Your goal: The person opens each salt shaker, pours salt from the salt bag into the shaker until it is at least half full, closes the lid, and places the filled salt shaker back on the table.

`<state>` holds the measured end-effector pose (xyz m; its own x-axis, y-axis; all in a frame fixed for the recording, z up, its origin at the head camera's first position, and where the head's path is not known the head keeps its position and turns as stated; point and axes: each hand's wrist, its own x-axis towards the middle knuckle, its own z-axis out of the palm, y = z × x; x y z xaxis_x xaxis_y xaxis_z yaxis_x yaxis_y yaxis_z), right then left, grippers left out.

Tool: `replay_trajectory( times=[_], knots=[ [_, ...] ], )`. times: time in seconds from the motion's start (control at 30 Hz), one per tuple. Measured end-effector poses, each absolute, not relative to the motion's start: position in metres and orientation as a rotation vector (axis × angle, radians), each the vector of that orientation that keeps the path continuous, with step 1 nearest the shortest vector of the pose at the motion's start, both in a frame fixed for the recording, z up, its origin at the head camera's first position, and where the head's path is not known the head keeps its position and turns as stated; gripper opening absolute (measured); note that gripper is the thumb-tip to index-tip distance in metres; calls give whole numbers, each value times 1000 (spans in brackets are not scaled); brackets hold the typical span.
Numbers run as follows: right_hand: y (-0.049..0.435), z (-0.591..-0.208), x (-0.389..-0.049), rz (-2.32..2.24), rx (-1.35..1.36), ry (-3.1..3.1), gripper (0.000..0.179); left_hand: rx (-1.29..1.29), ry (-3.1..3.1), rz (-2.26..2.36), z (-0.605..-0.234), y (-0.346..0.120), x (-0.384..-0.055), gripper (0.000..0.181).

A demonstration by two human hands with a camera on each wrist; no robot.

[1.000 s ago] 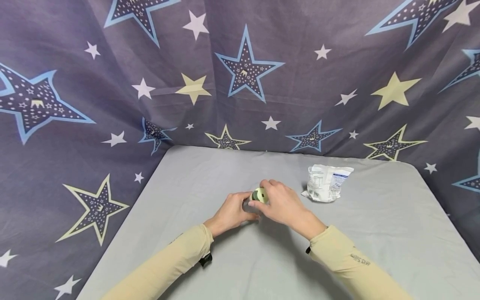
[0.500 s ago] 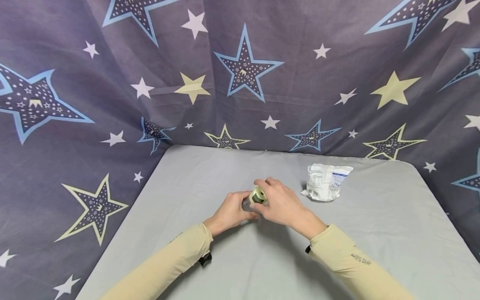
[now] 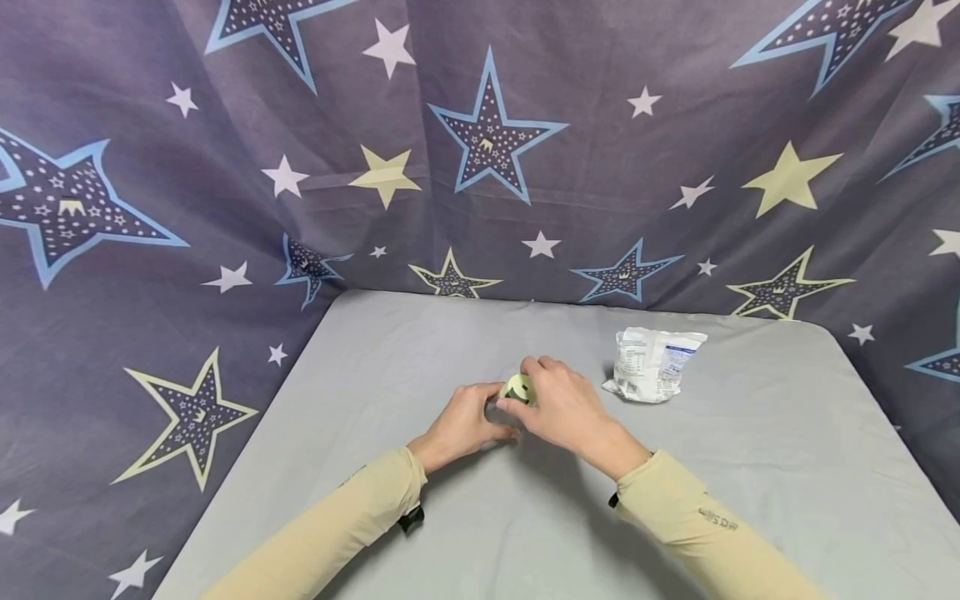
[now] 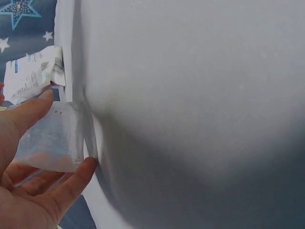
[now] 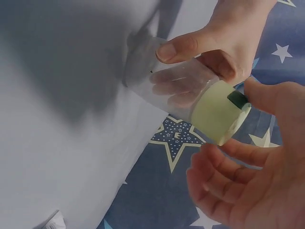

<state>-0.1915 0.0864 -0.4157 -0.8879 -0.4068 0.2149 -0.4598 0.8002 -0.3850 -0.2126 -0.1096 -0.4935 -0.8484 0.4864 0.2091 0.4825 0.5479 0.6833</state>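
Note:
A clear plastic jar (image 5: 143, 83) with a pale green lid (image 5: 213, 110) stands upright on the grey cloth. My left hand (image 3: 459, 423) grips the jar's see-through body, thumb on one side and fingers round the other. On the lid's rim, a dark green tab (image 5: 237, 99) shows in the right wrist view. My right hand (image 3: 564, 408) pinches the lid from above, with its thumb beside the tab and fingertips at the opposite edge. In the left wrist view, the jar (image 4: 50, 136) sits between thumb and fingers; its lid is mostly cut off there.
To the right of the hands, a crumpled white packet (image 3: 649, 368) with printed labels stands on the grey cloth-covered table (image 3: 420, 342). Behind and to the left hangs a dark curtain (image 3: 480, 225) with star prints, right at the table's edge.
My right hand's fingers shift slightly toward me and then back on the lid. The lid's dark green patch shows at a different angle. My left hand stays in place on the jar.

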Motion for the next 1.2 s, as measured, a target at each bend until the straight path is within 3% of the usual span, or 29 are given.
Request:
replay_trajectory(
  times=[0.27, 0.47, 0.9, 1.2],
  knots=[
    [87, -414, -189, 639, 782, -2868, 48, 864, 2785, 1182, -494, -110, -213, 56],
    [86, -415, -189, 638, 687, -2875, 51, 883, 2778, 1194, -493, -110, -213, 57],
    [83, -416, -190, 636, 731, -2886, 38, 861, 2771, 1192, -495, -111, -212, 61],
    [85, -413, -186, 633, 827, -2868, 52, 849, 2787, 1177, -494, -111, -211, 61]
  ],
)
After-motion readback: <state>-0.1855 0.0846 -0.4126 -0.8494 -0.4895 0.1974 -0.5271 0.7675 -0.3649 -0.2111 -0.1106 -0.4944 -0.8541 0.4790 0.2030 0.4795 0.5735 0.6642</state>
